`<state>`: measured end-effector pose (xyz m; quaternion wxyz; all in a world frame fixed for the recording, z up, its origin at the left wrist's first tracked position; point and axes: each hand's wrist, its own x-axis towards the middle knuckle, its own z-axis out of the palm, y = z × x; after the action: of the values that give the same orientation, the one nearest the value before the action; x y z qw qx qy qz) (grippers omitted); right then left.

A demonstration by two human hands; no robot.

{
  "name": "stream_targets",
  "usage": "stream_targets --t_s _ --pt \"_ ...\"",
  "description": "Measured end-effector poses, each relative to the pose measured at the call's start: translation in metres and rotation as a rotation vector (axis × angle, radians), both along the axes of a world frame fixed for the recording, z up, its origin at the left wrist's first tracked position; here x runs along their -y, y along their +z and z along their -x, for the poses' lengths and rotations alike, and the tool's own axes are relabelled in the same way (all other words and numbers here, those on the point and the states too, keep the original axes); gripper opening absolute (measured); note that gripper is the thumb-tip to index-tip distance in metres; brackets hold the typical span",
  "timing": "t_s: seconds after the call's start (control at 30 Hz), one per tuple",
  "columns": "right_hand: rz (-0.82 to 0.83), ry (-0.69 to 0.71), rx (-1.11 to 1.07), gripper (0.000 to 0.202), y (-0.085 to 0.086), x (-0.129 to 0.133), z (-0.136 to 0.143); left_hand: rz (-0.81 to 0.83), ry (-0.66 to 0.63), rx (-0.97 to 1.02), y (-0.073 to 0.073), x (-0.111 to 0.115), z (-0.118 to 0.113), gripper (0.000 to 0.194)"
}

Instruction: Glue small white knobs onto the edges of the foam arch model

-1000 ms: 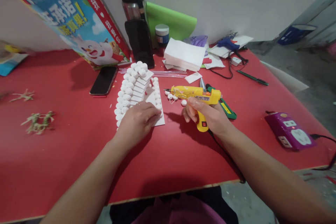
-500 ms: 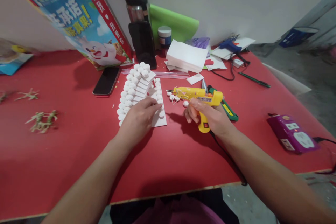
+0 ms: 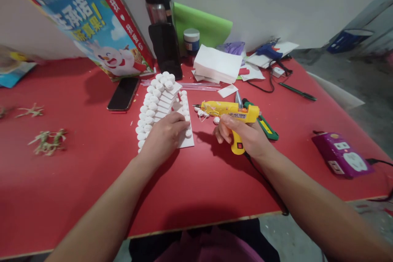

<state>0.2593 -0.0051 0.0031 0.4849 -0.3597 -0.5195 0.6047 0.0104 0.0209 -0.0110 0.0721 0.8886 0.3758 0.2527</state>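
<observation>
A small white model staircase (image 3: 166, 102) stands on a white board, its left side lined with rounded white pebble-like pieces. My left hand (image 3: 166, 131) lies over its near end, fingers curled, thumb and forefinger pressed on a white round piece in the row along the right edge. The fingertips partly cover that piece. In my right hand (image 3: 242, 131) is a yellow hot glue gun (image 3: 227, 109), gripped by its handle, nozzle pointing left toward the model but apart from it. Loose white pieces (image 3: 216, 120) lie under the gun, and thin glue strings hang near its nozzle.
Behind the gun lies a green utility knife (image 3: 267, 127). Clear glue sticks (image 3: 199, 86), white sheets (image 3: 217, 63) and a phone (image 3: 123, 94) lie beyond the model. A purple power socket (image 3: 342, 154) sits at right; twiggy pieces (image 3: 49, 141) lie at left.
The view has shifted very slightly. Both hands, the glue gun and the model stay in nearly the same places.
</observation>
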Motion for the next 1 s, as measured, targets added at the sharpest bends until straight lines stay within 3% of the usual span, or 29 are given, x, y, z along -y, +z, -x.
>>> stream_targets --t_s 0.27,0.8,1.0 --pt "-0.003 0.011 0.009 0.057 0.001 0.0 0.0 0.071 0.016 0.047 0.001 0.001 0.002 0.024" --pt "-0.005 0.007 0.015 0.057 0.001 -0.001 -0.001 0.052 0.016 0.052 0.0 0.005 0.004 0.024" --pt "-0.014 -0.003 0.007 0.056 0.0 0.0 -0.001 -0.036 0.085 0.067 0.011 0.013 0.006 0.022"
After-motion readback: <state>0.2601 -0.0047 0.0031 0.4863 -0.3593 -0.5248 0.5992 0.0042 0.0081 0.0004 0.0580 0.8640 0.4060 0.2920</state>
